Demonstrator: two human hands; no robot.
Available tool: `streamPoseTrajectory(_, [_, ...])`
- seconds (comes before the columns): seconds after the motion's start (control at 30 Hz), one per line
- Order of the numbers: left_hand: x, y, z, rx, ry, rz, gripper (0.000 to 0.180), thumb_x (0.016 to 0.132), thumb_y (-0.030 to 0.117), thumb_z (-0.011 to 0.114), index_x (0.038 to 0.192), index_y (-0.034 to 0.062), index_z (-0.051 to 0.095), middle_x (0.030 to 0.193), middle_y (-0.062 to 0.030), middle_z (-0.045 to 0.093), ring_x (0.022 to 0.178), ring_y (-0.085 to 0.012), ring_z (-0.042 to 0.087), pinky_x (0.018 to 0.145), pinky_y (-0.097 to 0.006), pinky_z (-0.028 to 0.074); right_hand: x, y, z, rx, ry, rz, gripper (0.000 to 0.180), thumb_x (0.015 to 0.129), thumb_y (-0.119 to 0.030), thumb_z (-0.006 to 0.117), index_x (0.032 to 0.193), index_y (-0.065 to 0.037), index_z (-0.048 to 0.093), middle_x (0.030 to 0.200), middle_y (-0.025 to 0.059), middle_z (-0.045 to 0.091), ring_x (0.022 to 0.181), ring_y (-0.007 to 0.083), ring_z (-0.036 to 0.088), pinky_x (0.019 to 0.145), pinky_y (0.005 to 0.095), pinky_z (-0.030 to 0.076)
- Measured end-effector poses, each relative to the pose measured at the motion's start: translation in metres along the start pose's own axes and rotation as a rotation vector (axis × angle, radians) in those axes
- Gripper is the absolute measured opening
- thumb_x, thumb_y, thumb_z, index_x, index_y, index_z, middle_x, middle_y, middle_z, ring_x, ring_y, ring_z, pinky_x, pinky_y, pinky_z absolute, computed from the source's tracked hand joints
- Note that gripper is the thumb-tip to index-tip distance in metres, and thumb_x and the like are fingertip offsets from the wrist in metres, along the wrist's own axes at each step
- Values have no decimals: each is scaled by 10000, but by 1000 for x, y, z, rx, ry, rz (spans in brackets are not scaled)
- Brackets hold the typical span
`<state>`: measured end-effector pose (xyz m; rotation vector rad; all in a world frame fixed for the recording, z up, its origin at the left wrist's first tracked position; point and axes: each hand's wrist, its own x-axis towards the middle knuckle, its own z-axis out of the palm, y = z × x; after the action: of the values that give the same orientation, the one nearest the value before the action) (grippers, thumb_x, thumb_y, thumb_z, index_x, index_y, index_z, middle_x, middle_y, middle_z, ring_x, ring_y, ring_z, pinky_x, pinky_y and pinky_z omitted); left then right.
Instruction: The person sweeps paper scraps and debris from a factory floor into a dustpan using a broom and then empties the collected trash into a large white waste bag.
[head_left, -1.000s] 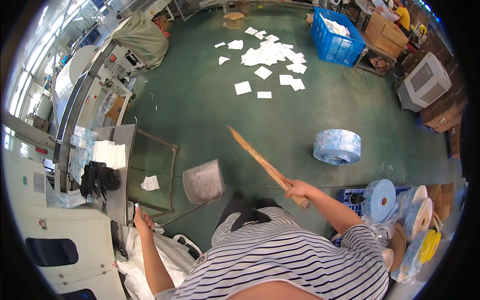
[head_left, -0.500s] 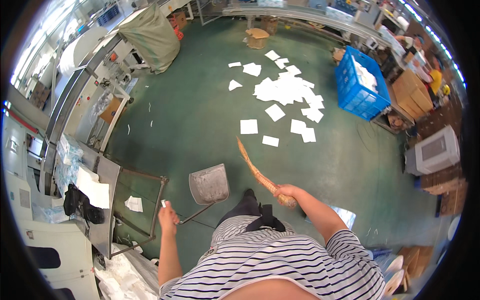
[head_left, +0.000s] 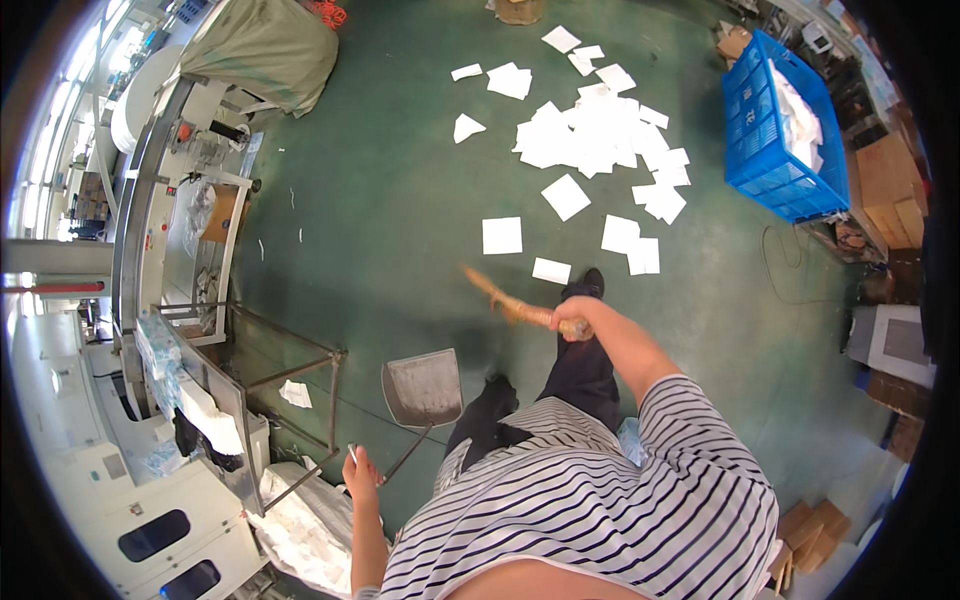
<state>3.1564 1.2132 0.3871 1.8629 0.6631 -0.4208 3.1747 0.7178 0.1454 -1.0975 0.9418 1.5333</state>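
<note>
My right hand (head_left: 580, 314), in front of my body, is closed round the thick end of a straw-coloured hand broom (head_left: 505, 303). The broom's thin tip points forward and left, above the floor. Lower left, my left hand (head_left: 362, 474) is closed at the end of the long handle of a grey metal dustpan (head_left: 423, 388), whose pan is at floor level with its mouth facing away from me. A small white piece (head_left: 352, 453) sticks up from the left fingers; its kind is unclear. Beyond the broom, many white square sheets (head_left: 590, 135) lie in a heap with loose ones around it.
A blue plastic crate (head_left: 785, 130) with white material stands at the right. On the left are a machine (head_left: 150, 225), a metal frame (head_left: 335, 400) and a sack of white scraps (head_left: 310, 530). Cardboard boxes (head_left: 890, 190) line the right side.
My right foot has stepped forward toward the sheets. The broom has swung to a flatter angle, and the right hand is farther forward. The dustpan stays in the left hand.
</note>
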Motion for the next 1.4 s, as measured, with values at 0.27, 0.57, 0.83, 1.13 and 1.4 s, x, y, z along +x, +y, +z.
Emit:
streamPoseTrajectory(0.27, [-24,123,161,-150,287,-58,360,876,367,490,651,130,340,459,46,271,356,-62,248,324,-222,198,-92,-6,-309,283,538,-262,360,644,-166,637,963,-21,553,732,147,585,578,246,585,476,381,472])
streamPoseTrajectory(0.57, [16,177,237,-240,353,-111,421,858,444,487,625,146,303,473,56,200,372,-69,180,334,-224,165,-138,97,-297,-133,281,-542,759,553,-260,710,1256,-144,449,1057,89,585,887,194,571,774,312,458])
streamPoseTrajectory(0.83, [-4,293,227,-265,414,4,441,835,489,500,593,154,346,431,58,161,347,-69,131,321,-221,104,-9,-40,-239,-265,64,-347,509,529,-327,735,914,-9,639,900,158,628,732,271,610,674,362,485])
streamPoseTrajectory(1.13, [38,315,280,-166,85,166,359,898,371,446,659,122,346,463,44,218,363,-61,184,332,-216,158,-62,-55,-363,1,532,-475,750,478,-299,717,1173,-111,507,973,183,605,844,301,601,755,347,473])
streamPoseTrajectory(1.4, [184,297,317,210,-166,174,333,847,338,552,658,115,390,478,66,299,379,-37,283,337,-214,201,-149,43,-232,278,616,-428,774,534,-199,681,1259,-115,425,1023,162,586,937,266,562,823,349,436])
